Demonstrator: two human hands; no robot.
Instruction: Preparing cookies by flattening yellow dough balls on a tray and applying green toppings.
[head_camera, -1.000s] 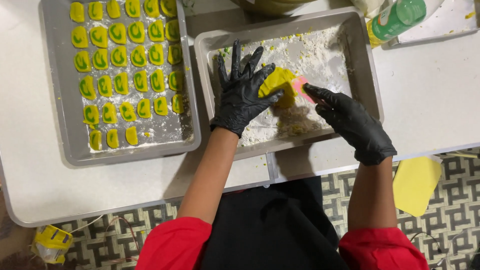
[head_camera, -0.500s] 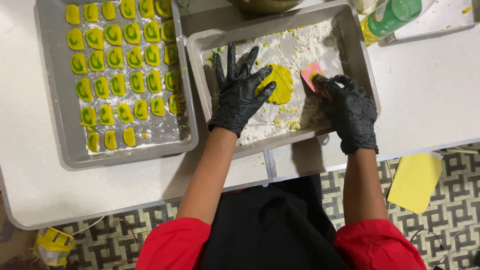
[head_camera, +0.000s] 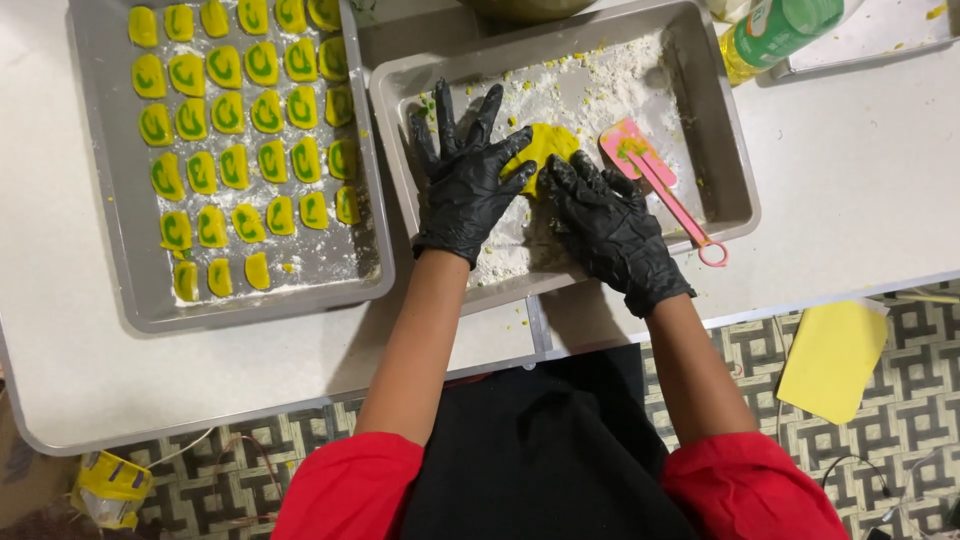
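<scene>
Both my hands wear black gloves and rest on a flat yellow piece of dough (head_camera: 545, 143) inside a floured grey tray (head_camera: 725, 150). My left hand (head_camera: 468, 175) lies flat with fingers spread, its fingertips at the dough's left edge. My right hand (head_camera: 600, 220) presses down on the dough's lower right edge, fingers bent. A pink spatula (head_camera: 655, 180) lies loose in the tray just right of my right hand, with green and yellow smears on its blade.
A second grey tray (head_camera: 115, 280) on the left holds several rows of small yellow dough pieces with green marks (head_camera: 225, 110). A green bottle (head_camera: 785, 25) lies at the top right. A yellow sheet (head_camera: 832, 358) hangs below the white table's edge.
My right hand let go of the pink spatula, which now lies in the tray, and moved left onto the dough. My left hand stayed flat beside the dough.
</scene>
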